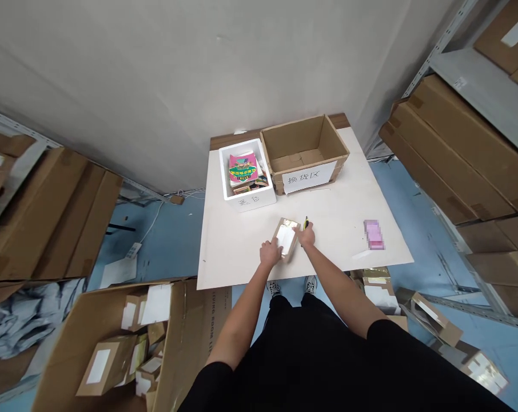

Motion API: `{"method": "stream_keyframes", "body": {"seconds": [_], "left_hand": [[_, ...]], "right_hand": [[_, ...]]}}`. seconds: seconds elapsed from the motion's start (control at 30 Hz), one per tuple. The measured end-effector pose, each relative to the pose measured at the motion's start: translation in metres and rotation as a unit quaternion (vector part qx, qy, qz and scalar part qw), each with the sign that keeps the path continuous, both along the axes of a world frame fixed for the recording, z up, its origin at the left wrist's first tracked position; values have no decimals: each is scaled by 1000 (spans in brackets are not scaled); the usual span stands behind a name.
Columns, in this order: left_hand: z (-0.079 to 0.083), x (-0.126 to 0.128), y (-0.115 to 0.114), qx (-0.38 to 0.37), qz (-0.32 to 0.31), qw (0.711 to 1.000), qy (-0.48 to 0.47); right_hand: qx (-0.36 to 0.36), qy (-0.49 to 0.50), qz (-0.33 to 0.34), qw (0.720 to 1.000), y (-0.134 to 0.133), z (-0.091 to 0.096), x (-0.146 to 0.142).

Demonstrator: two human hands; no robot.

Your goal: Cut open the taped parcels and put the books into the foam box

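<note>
A small cardboard box (286, 236) with a white label and shiny tape lies near the front of the white table (224, 252). My left hand (270, 252) is closed on its left edge. At the box's right side is my right hand (306, 234), its fingers wrapped round a yellow and black box cutter (306, 222) that points away from me. Fingertips of that hand reach the box's edge. Most of the cutter is hidden in my palm, and its blade cannot be made out.
A white foam bin (254, 200) with books and an open carton (345, 153) with a paper sign stand at the back. A pink blurred item (374, 234) lies on the right. A large carton (177, 337) of parcels stands at lower left; shelves of boxes (469, 154) flank the table.
</note>
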State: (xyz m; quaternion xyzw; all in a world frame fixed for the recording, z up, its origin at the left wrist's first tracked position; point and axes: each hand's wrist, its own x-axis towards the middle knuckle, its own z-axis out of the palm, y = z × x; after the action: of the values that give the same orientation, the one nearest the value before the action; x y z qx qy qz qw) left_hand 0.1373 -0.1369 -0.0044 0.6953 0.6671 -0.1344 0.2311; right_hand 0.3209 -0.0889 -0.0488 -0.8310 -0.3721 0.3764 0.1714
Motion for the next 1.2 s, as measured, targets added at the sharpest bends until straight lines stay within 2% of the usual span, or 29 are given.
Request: {"method": "stream_keyframes", "body": {"seconds": [0.1,0.2,0.3,0.4,0.5,0.6,0.8,0.9,0.97,1.03,1.2], "left_hand": [[-6,3,-21,-45,-70,995,-57],[-8,5,-15,-12,-120,992,-48],[-5,6,19,12,-204,978,-51],[-3,7,58,-35,-302,948,-89],[-8,8,73,-65,-341,932,-99],[-17,15,59,-47,-318,945,-67],[-32,63,3,2,-137,990,39],[-36,80,-11,29,-95,994,43],[-37,82,-14,47,-101,994,24],[-39,80,-14,49,-116,992,5],[-44,82,-8,40,-113,993,7]], "right_hand": [[4,-10,42,999,27,10,18],[22,3,51,998,25,16,38],[45,22,55,997,-8,12,51],[16,38,99,994,-56,1,51],[-14,45,109,993,-86,-6,50],[-19,16,98,995,-79,-3,58],[-3,-45,129,991,-11,12,82],[43,-25,147,988,0,13,86],[66,31,119,990,-10,12,90],[63,103,88,989,-31,9,97],[36,208,117,970,-92,5,117]]}}
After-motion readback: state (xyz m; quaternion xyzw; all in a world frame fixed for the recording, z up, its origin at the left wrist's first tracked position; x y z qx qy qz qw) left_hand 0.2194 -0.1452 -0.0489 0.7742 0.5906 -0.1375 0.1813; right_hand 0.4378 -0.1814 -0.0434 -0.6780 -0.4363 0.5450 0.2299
